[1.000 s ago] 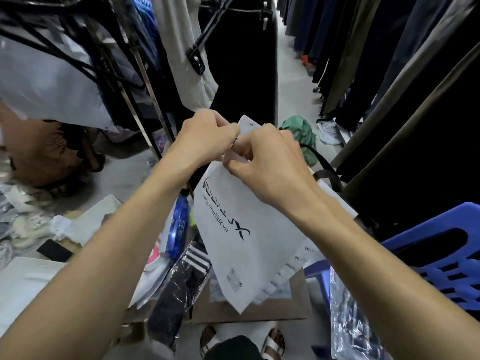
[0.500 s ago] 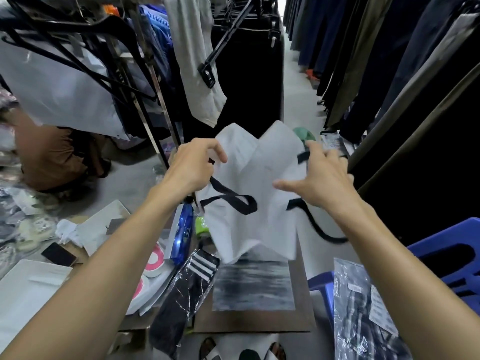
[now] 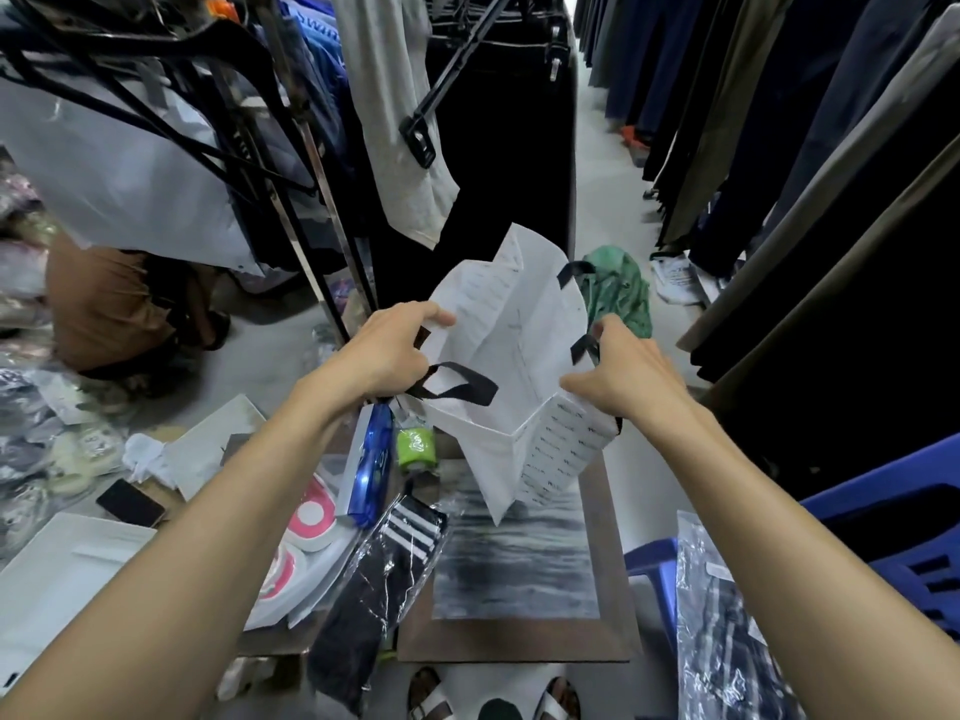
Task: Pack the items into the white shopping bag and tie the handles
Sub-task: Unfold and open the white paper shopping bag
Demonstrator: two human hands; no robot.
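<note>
The white shopping bag (image 3: 511, 366) with black handles hangs open in mid-air, its mouth facing me. My left hand (image 3: 387, 350) pinches the bag's left rim; a black handle loop (image 3: 457, 389) droops beside it. My right hand (image 3: 623, 374) grips the right rim near the other black handle. Below lie items: a black striped garment in clear plastic (image 3: 379, 579), a blue pack (image 3: 371, 467), a green roll (image 3: 415, 445), pink-and-white discs (image 3: 311, 517) and a checked garment in plastic (image 3: 727, 631).
A framed grey picture (image 3: 514, 563) lies flat under the bag. Clothes racks with dark garments (image 3: 498, 127) stand ahead and on the right. A blue plastic stool (image 3: 893, 532) is at the right, a phone (image 3: 130, 504) and white boxes (image 3: 62, 569) at the left.
The flat folded bag has been unfolded and pulled apart; my hands moved away from each other and now hold its mouth wide open.
</note>
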